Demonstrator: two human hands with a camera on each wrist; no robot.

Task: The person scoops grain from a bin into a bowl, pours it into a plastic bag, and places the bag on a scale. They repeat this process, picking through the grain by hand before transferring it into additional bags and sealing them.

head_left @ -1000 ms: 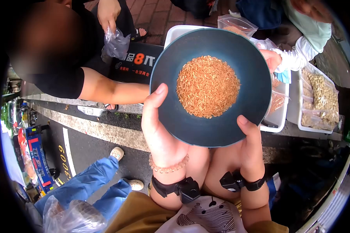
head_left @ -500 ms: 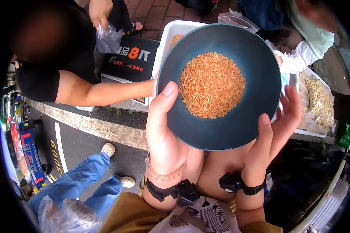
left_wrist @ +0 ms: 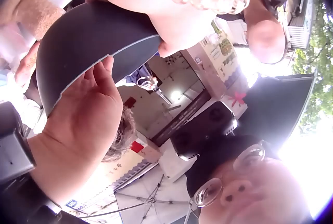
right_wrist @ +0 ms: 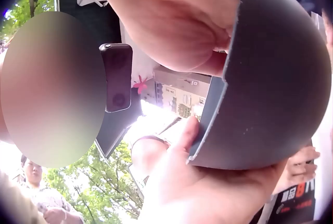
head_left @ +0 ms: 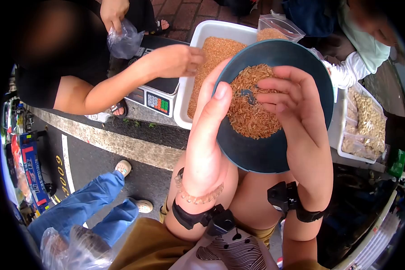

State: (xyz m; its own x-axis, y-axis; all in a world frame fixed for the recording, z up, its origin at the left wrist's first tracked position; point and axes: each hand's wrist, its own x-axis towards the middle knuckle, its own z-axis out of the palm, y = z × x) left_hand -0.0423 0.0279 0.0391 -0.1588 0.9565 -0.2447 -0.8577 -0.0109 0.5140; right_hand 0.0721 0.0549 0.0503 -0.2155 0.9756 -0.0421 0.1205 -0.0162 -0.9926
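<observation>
Fingers (head_left: 292,74) of the right hand (head_left: 303,114) dip loosely bent into a dark bowl (head_left: 256,157), partly open and slightly apart, their tips at the reddish-brown grain (head_left: 256,123) beside a small patch of bare bottom; whether they pinch any grains cannot be told. The left hand (head_left: 206,135) grips the bowl at its left side, thumb over the rim and fingers curled beneath, as the left and right wrist views show. The bowl is held above the person's knees, its upper left rim overlapping a white tray (head_left: 182,108) of similar grain (head_left: 219,49) in the head view.

A clear bag (head_left: 274,32) of grain lies by the tray's upper right corner. Over the tray's left edge hovers a bystander's hand (head_left: 180,60), fingers bent; just beside that edge is a scale (head_left: 158,102) with a keypad. The bystander's other hand (head_left: 114,14) pinches a plastic bag (head_left: 125,40). At right, a second white tray (head_left: 359,157) carries bagged, pale pieces (head_left: 369,108), filling it from upper edge to lower.
</observation>
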